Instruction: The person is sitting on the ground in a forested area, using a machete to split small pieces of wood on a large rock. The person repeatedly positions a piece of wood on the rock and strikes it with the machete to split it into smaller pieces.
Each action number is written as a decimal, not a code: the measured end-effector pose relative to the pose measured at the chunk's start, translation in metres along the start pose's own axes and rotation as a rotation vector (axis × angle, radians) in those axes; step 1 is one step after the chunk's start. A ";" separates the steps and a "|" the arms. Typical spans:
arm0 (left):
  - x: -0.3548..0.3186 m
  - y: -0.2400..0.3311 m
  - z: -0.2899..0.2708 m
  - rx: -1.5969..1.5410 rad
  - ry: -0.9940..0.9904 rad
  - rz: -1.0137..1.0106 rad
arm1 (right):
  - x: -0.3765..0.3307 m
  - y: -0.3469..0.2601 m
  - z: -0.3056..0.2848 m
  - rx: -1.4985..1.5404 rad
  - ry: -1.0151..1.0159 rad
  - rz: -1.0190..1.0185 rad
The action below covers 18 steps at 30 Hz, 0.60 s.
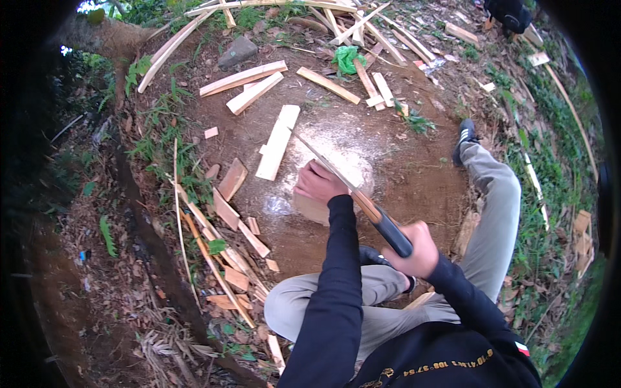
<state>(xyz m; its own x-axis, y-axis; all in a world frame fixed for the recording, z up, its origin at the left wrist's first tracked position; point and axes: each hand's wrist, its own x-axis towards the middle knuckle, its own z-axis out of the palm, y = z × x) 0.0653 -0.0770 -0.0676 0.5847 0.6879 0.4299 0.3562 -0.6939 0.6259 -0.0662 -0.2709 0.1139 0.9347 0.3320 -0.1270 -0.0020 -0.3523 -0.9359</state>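
Black-handled blade (334,168) lay clenched in the right hand (414,249); beyond that grip, the left hand (318,183) hid whether it grasped anything. Cutting seemed underway, probably needing careful aim next.

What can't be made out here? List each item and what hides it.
All in the head view:
- Under the left hand: its palm side, hidden by the hand itself.
- Blade: whether it is toothed; too thin at this angle.
- Right hand: partly hidden behind the black handle.
- Black object: its kind; cut off by the top edge.
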 end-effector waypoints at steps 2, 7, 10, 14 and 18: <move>0.000 0.001 -0.004 -0.034 -0.036 -0.020 | 0.000 -0.005 -0.004 -0.007 0.003 0.036; 0.005 0.004 -0.002 -0.004 0.041 -0.016 | -0.061 -0.050 -0.028 -0.043 -0.043 0.173; 0.004 0.005 0.000 -0.056 0.031 -0.036 | -0.016 -0.031 -0.004 -0.086 -0.023 0.095; 0.003 -0.003 -0.003 -0.028 -0.050 -0.072 | 0.010 -0.030 0.010 -0.110 -0.012 0.064; 0.002 0.000 -0.006 -0.015 0.010 -0.045 | -0.053 -0.059 -0.029 -0.067 -0.088 0.222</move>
<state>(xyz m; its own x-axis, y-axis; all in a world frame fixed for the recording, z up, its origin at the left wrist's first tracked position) 0.0620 -0.0747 -0.0630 0.5610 0.7203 0.4081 0.3704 -0.6592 0.6543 -0.1057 -0.2935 0.1853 0.8793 0.3144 -0.3577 -0.1773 -0.4810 -0.8586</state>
